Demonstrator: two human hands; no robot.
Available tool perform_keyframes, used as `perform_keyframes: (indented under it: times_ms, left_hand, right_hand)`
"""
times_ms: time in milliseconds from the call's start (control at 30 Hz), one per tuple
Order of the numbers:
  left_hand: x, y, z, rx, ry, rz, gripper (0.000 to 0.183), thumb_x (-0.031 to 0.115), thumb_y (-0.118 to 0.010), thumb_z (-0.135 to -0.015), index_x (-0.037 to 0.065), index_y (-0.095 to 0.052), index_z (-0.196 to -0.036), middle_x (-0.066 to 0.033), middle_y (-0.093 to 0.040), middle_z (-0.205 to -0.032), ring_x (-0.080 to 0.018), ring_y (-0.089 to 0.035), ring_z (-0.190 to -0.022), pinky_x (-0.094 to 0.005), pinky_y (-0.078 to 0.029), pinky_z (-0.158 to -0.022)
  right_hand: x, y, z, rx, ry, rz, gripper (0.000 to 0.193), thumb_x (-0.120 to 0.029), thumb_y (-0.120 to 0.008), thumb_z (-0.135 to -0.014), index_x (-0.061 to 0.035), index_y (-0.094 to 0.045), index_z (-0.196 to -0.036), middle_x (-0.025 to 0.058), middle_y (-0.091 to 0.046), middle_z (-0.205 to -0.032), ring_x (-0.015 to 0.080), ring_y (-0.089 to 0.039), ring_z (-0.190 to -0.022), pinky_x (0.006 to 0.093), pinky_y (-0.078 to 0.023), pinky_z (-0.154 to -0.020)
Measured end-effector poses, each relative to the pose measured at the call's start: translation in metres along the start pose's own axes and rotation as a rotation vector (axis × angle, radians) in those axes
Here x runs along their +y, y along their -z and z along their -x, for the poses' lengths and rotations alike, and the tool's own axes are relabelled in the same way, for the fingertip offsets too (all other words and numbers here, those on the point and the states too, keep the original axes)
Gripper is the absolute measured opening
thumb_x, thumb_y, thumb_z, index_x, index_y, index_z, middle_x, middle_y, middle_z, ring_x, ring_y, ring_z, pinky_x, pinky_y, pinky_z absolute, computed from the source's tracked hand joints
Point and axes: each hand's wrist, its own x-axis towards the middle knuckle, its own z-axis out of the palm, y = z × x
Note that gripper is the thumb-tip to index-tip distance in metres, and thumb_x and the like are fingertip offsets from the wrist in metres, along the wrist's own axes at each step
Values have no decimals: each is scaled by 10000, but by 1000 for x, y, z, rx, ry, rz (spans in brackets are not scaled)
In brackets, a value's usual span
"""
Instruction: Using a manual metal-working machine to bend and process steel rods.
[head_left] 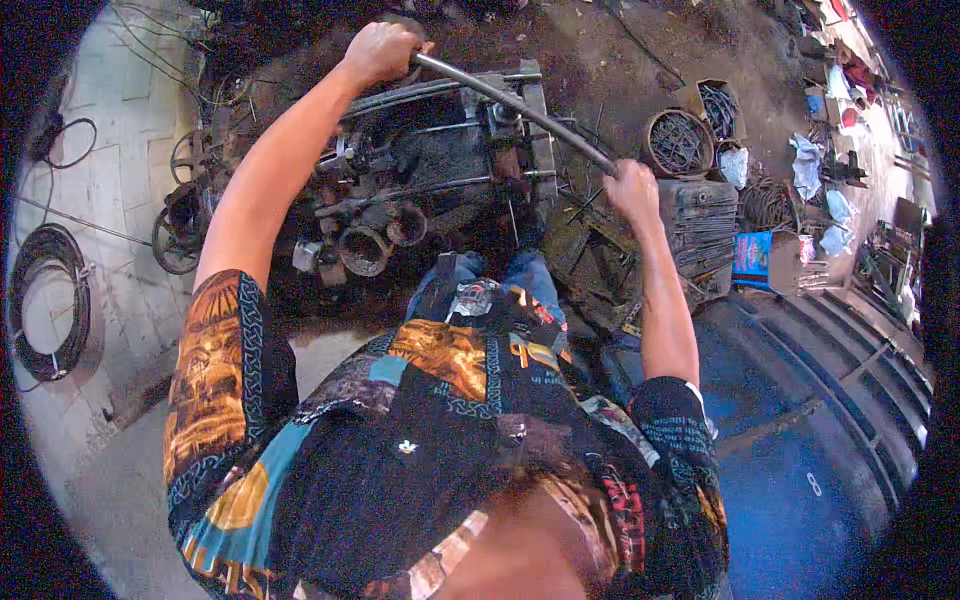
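Note:
A long metal rod (520, 106) is held up in front of me, slanting down from upper left to right. My left hand (383, 52) is closed round its far left end, with that arm stretched out. At the rod's right end, my right hand (632, 188) is closed round it too. Beneath the rod stands a dark, greasy machine (420, 155) with horizontal bars and handwheels. Two cup-like round metal parts (363, 250) sit on its near side. Whether the rod touches the machine, I cannot tell.
A coil of black cable (50, 300) hangs or lies at the left. To the right are a round bin of metal pieces (679, 142), stacked metal bars (697, 235), a blue printed box (754, 260) and a large blue ribbed surface (800, 450). A handwheel (176, 240) sticks out at the machine's left.

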Motion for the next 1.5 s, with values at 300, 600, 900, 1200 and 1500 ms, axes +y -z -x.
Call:
perform_keyframes:
  times_ms: [300,600,900,1200,1500]
  left_hand:
    - [-64,-56,-15,11,-209,78,445,405,-442,-909,107,-630,-637,-159,-589,-600,-357,-594,-592,-468,-479,-553]
    - [-31,-29,-21,237,-85,103,334,315,-583,-785,96,-620,-535,-91,-573,-519,-280,-578,-490,-397,-453,-463]
    - [3,-33,-35,233,-94,17,476,461,-469,-880,52,-639,-708,-158,-636,-702,-349,-635,-693,-442,-513,-626]
    - [35,-5,-60,71,-24,-13,459,452,-478,-875,52,-656,-737,-164,-642,-722,-338,-643,-686,-450,-517,-597]
    - [23,-20,-36,-6,-74,-36,411,372,-626,-788,121,-562,-1107,-136,-626,-1010,-297,-595,-984,-442,-451,-884]
  right_hand:
    - [-71,1,37,265,-220,26,203,-285,-606,-652,-97,-667,-700,200,-621,-666,385,-612,-615,483,-493,-597]
    - [-57,2,41,204,-210,92,248,-291,-598,-673,-53,-638,-730,207,-624,-706,402,-611,-682,489,-487,-653]
    - [21,9,13,55,-144,229,298,-286,-598,-712,-69,-672,-903,215,-643,-824,372,-633,-779,465,-502,-718]
    - [37,4,19,114,-262,161,267,-247,-588,-684,-60,-669,-858,222,-641,-818,388,-626,-789,471,-500,-717]
    - [2,39,38,245,-181,145,630,-351,-715,-617,-60,-502,-1134,212,-500,-1191,345,-473,-1134,466,-399,-922]
